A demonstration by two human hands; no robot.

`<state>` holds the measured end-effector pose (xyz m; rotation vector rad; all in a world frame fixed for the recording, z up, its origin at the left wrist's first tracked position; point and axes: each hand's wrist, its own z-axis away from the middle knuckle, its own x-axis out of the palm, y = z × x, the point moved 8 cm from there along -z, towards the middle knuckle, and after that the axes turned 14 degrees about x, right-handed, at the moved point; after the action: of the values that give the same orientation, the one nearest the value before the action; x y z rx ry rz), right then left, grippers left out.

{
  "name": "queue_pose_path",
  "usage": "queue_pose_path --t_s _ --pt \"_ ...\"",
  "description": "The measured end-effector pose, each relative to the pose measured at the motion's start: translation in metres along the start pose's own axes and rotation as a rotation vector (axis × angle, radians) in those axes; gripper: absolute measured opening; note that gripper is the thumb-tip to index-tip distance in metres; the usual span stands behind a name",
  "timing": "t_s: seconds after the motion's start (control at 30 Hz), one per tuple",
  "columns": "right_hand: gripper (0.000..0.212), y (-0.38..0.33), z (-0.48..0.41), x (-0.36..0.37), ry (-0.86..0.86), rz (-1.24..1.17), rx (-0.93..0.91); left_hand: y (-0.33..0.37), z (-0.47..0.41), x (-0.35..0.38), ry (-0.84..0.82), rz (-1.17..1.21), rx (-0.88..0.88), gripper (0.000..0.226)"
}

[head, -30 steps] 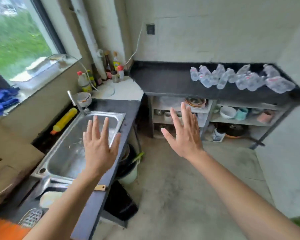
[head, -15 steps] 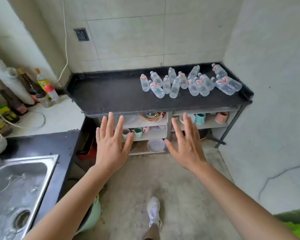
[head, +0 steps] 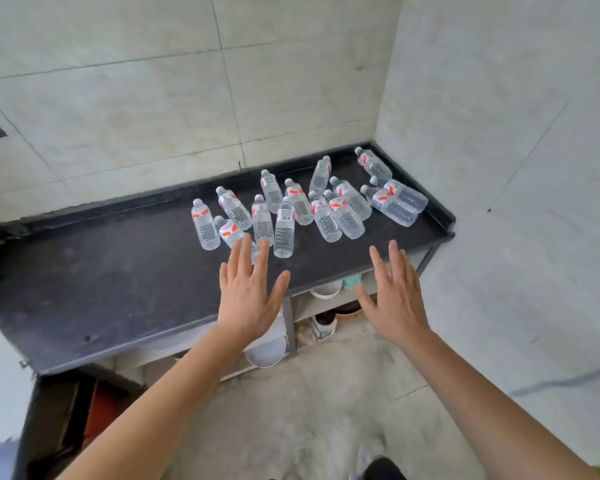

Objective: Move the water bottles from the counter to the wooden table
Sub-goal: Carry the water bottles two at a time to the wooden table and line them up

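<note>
From the head camera, a black counter (head: 118, 271) sits against a pale tiled wall (head: 153, 98), tucked into the corner of the room. Many small water bottles (head: 284, 223) stand in a bunch on the right half of the counter. They are clear, with red and white labels. Most of them stand close together, and some touch. One bottle (head: 373, 164) stands alone near the back corner. The left half of the counter is bare.

Both arms reach out toward the bottles. The left hand (head: 246, 296) is flat, with its fingers spread wide. Its fingertips (head: 245, 242) are right in front of the nearest bottles, and I cannot tell if they touch one. The right hand (head: 395, 299) is also flat and spread, and it holds nothing. It hangs over the front edge of the counter, apart from the bottles.

Under the counter, white bowls (head: 265, 353) and a teal cup (head: 352, 281) sit on shelves. The floor (head: 309, 410) is grey.
</note>
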<state>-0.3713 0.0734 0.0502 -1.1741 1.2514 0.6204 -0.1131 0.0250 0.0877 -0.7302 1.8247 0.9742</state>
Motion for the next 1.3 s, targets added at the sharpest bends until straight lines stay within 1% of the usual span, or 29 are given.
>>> queue_pose_path --t_s 0.1,0.2,0.3,0.4,0.5,0.57,0.63,0.7,0.77,0.8,0.87,0.93,1.0,1.07,1.1,1.17,1.27,1.3 --pt "0.077 0.016 -0.051 0.022 -0.05 -0.001 0.026 -0.013 -0.042 0.042 -0.089 -0.011 -0.028 0.072" --pt "0.076 0.022 -0.107 0.049 -0.088 -0.007 0.005 -0.028 -0.077 0.081 -0.132 -0.004 -0.103 0.071" --pt "0.077 0.018 -0.157 0.077 -0.184 -0.016 -0.024 -0.051 -0.104 0.114 -0.208 0.0 -0.221 0.071" --pt "0.077 0.009 -0.193 0.104 -0.312 0.0 -0.057 -0.077 -0.12 0.138 -0.302 -0.007 -0.375 0.071" --pt "0.077 -0.006 -0.222 0.126 -0.379 0.007 -0.14 -0.098 -0.132 0.149 -0.302 0.031 -0.527 0.071" --pt "0.077 -0.016 -0.237 0.144 -0.442 0.039 -0.173 -0.115 -0.134 0.155 -0.28 0.1 -0.644 0.07" --pt "0.076 -0.028 -0.247 0.161 -0.509 0.034 -0.172 -0.133 -0.13 0.16 -0.232 0.209 -0.775 0.069" --pt "0.077 -0.045 -0.257 0.175 -0.546 0.004 -0.174 -0.154 -0.128 0.165 -0.193 0.3 -0.867 0.069" --pt "0.077 -0.064 -0.265 0.188 -0.576 -0.009 -0.182 -0.178 -0.128 0.168 -0.212 0.329 -0.93 0.073" --pt "0.077 -0.072 -0.269 0.195 -0.598 -0.018 -0.164 -0.19 -0.129 0.169 -0.236 0.329 -0.949 0.075" --pt "0.078 -0.085 -0.276 0.209 -0.652 -0.054 -0.066 -0.214 -0.136 0.171 -0.259 0.354 -0.984 0.076" --pt "0.08 -0.097 -0.283 0.225 -0.706 -0.086 0.046 -0.24 -0.145 0.175 -0.221 0.426 -1.043 0.068" --pt "0.083 -0.11 -0.286 0.241 -0.721 -0.081 0.096 -0.268 -0.155 0.186 -0.164 0.534 -1.135 0.063" --pt "0.086 -0.119 -0.287 0.259 -0.744 -0.091 0.163 -0.287 -0.161 0.202 -0.13 0.652 -1.219 0.072" --pt "0.088 -0.121 -0.288 0.268 -0.764 -0.12 0.228 -0.294 -0.162 0.21 -0.123 0.689 -1.247 0.078" --pt "0.093 -0.123 -0.288 0.284 -0.791 -0.202 0.383 -0.299 -0.162 0.224 -0.124 0.689 -1.286 0.084" --pt "0.103 -0.128 -0.288 0.3 -0.747 -0.306 0.568 -0.297 -0.163 0.226 -0.14 0.58 -1.26 0.073" --pt "0.105 -0.129 -0.287 0.306 -0.739 -0.324 0.625 -0.296 -0.161 0.227 -0.14 0.575 -1.252 0.07"
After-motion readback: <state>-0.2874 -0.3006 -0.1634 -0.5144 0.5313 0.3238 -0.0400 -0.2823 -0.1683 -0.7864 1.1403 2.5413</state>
